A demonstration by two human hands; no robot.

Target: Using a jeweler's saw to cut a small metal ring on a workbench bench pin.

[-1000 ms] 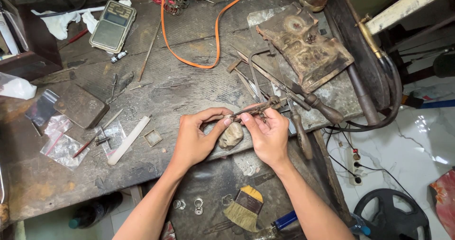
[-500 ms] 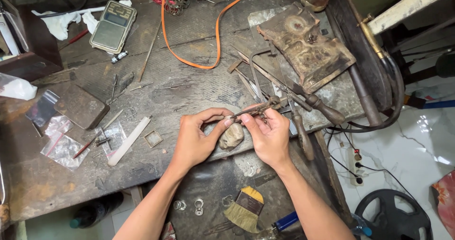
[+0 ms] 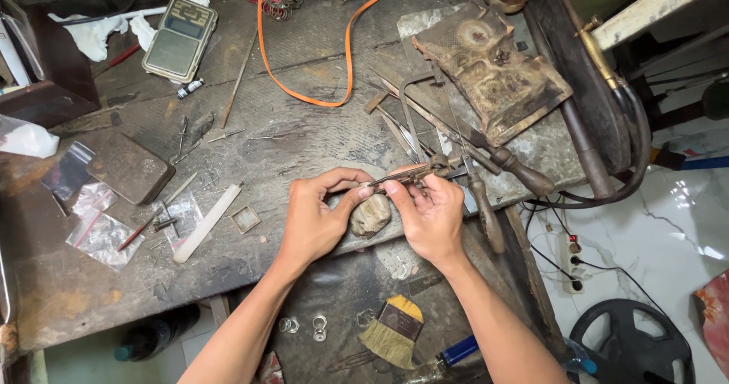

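Both hands stay put: left hand point(image 3: 315, 217) and right hand point(image 3: 429, 213) still pinch the thin pliers point(image 3: 402, 176).

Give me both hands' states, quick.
Left hand: closed, fingertips pinching something too small to make out.
Right hand: closed on small pliers.

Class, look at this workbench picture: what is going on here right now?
A person works at a worn, cluttered wooden bench. The left hand and right hand meet over a rounded brownish block at the bench edge, pinching a thin dark metal tool between the fingertips. Wooden-handled files lie beside them, a straw-coloured brush below.
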